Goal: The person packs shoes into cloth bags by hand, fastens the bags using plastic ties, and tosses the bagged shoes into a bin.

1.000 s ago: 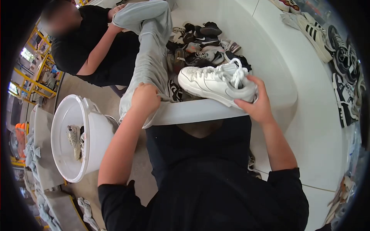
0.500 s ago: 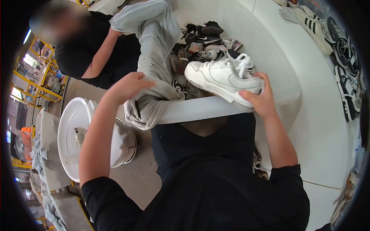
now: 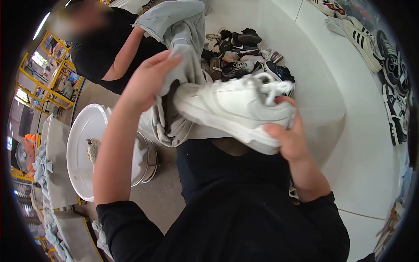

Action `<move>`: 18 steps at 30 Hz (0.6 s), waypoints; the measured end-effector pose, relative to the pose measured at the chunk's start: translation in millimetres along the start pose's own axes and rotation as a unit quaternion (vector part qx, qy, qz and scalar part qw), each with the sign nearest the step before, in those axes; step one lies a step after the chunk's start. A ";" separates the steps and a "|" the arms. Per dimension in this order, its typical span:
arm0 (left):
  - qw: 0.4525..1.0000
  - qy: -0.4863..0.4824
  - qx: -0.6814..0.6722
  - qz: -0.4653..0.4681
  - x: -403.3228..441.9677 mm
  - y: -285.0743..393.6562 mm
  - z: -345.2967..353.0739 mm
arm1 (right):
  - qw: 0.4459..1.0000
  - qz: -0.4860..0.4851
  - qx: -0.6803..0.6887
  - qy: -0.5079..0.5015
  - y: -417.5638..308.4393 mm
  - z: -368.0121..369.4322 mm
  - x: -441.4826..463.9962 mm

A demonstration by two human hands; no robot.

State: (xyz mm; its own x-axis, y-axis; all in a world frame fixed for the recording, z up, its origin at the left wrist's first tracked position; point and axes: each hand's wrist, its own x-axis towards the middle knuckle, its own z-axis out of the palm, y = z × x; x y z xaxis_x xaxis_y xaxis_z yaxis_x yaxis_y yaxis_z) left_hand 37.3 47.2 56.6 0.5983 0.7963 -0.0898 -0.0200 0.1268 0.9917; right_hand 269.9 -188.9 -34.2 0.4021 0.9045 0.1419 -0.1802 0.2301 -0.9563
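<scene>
At the far left, yellow frames stand behind a grey bench, with bluish-grey rags bunched along the bench's left side. Right of these, a white bucket tilts in view, its mouth facing left, with a soiled pale shoe inside it. Beyond the bucket, on the far side, a co-worker in a black top reaches one bare forearm toward a pale grey cloth.

The cloth hangs in thick folds over the near left corner of a white tub. At its left edge is the left hand, back upward, fingers drawn together and pointing right; their undersides are hidden, so I cannot tell whether they grip the fabric.

Just right of that hand, a white sneaker is held above the tub's near rim, its toe pointing left at a dark fold of the cloth and its heel right. Behind the sneaker, a heap of mixed shoes lies on the tub's floor. The right hand grips the sneaker's heel, thumb on the near side, fingers around the back.

Farther right, a white counter curves past, and along its far right edge sit a black-striped white shoe and a black-and-white shoe.
</scene>
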 end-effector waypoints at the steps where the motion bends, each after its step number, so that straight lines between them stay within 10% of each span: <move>1: 0.993 0.014 0.098 0.066 1.1 -10.9 5.4 | 0.998 -0.043 -0.027 -0.027 11.3 14.7 4.0; 9: 0.923 -0.010 0.308 0.228 -75.7 -30.2 66.1 | 0.862 -0.328 -0.387 -0.016 100.1 123.2 47.2; 18: 0.855 -0.087 0.385 0.337 -108.1 -31.8 54.4 | 0.828 -0.280 -0.466 -0.138 133.1 173.2 117.9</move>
State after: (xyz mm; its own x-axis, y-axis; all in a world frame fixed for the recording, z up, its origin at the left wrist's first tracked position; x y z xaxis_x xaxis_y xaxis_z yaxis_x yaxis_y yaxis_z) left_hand 16.8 -75.1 39.8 0.7703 0.4260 0.4746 0.0851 -0.8062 0.5855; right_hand 137.8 10.6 -100.5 -0.0543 0.8271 0.5595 0.7883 0.3794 -0.4844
